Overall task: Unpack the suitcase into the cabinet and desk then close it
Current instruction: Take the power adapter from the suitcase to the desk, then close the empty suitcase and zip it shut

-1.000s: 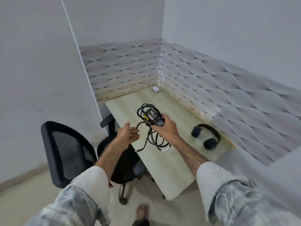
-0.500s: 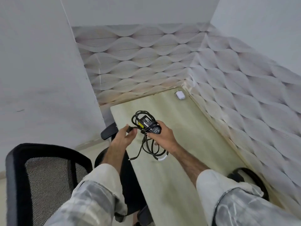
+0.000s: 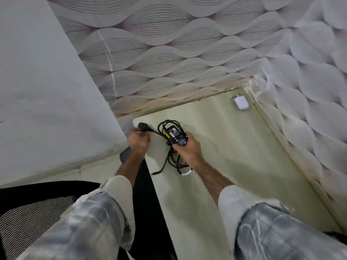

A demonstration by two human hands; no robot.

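Observation:
A black laptop charger brick [image 3: 173,133] with its coiled black cable [image 3: 174,162] is over the pale wooden desk [image 3: 234,156], near its far left corner. My right hand [image 3: 187,149] grips the brick and the cable bundle from the near side. My left hand [image 3: 138,140] holds the cable's plug end [image 3: 142,126], pulled out to the left at the desk's edge. Loose cable loops with a white tie hang below my right hand onto the desk. Neither the suitcase nor the cabinet is in view.
A small white adapter [image 3: 241,102] lies in the desk's far right corner by the patterned wall. A black mesh office chair [image 3: 37,209] stands at lower left, its armrest [image 3: 124,154] under my left wrist. A plain white wall stands to the left.
I have stepped closer to the desk and the view has tilted down. My left hand took hold of the plug end and drew it out to the left. The headphones have left the view.

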